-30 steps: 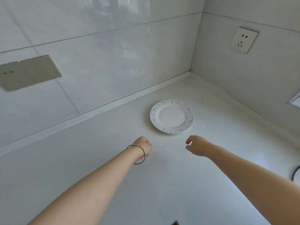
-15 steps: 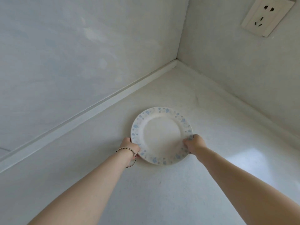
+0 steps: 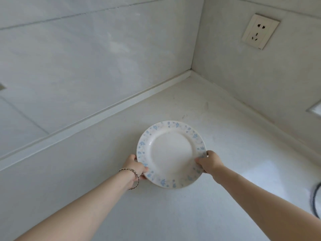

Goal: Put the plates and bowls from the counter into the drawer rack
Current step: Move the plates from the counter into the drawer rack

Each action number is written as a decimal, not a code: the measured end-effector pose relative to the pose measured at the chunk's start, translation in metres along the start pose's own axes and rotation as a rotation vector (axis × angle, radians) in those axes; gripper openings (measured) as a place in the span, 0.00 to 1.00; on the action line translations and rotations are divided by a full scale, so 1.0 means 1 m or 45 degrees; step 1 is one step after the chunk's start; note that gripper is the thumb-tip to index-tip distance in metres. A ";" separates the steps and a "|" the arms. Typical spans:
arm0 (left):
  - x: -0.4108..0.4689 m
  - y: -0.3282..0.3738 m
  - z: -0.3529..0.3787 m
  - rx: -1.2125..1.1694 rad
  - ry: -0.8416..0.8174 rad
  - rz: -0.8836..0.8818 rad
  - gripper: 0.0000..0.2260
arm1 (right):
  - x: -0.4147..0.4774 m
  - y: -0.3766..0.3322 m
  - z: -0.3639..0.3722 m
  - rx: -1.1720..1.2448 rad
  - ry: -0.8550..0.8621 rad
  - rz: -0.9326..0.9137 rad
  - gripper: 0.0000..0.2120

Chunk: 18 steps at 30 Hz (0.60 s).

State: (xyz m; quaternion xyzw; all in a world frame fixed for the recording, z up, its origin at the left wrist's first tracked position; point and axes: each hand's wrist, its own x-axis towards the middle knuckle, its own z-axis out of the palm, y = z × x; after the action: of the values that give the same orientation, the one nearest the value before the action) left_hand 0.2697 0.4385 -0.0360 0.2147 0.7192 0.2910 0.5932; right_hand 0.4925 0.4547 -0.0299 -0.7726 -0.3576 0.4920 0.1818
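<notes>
A white plate (image 3: 171, 153) with a blue flower pattern round its rim is held between both hands over the white counter (image 3: 173, 214), near the wall corner. My left hand (image 3: 134, 166), with a thin bracelet on the wrist, grips the plate's left rim. My right hand (image 3: 209, 161) grips the right rim with the thumb on top. The near edge of the plate looks slightly raised. The drawer rack is out of view.
Tiled walls meet in a corner behind the plate, with a raised strip along the counter's back edge. A wall socket (image 3: 260, 31) sits on the right wall. A dark cable (image 3: 315, 200) curves at the right edge.
Both hands went from hovering in front of the plate to gripping its rim on either side. The plate has since come a little toward me and its near edge has lifted.
</notes>
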 end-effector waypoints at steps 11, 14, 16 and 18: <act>-0.214 -0.128 -0.040 -0.329 0.261 0.060 0.18 | -0.172 0.040 -0.011 -0.511 -0.189 -0.441 0.16; -0.260 -0.166 -0.063 -0.366 0.354 0.050 0.18 | -0.222 0.052 0.002 -0.601 -0.303 -0.497 0.15; -0.285 -0.194 -0.084 -0.400 0.420 0.041 0.16 | -0.253 0.063 0.018 -0.659 -0.382 -0.524 0.15; -0.305 -0.224 -0.106 -0.429 0.501 0.015 0.14 | -0.279 0.076 0.039 -0.705 -0.468 -0.550 0.16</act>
State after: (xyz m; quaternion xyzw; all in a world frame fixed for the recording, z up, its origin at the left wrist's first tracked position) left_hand 0.2363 0.0558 0.0486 0.0563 0.7609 0.4462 0.4677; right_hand 0.4138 0.1967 0.0802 -0.5985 -0.6578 0.4573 -0.0012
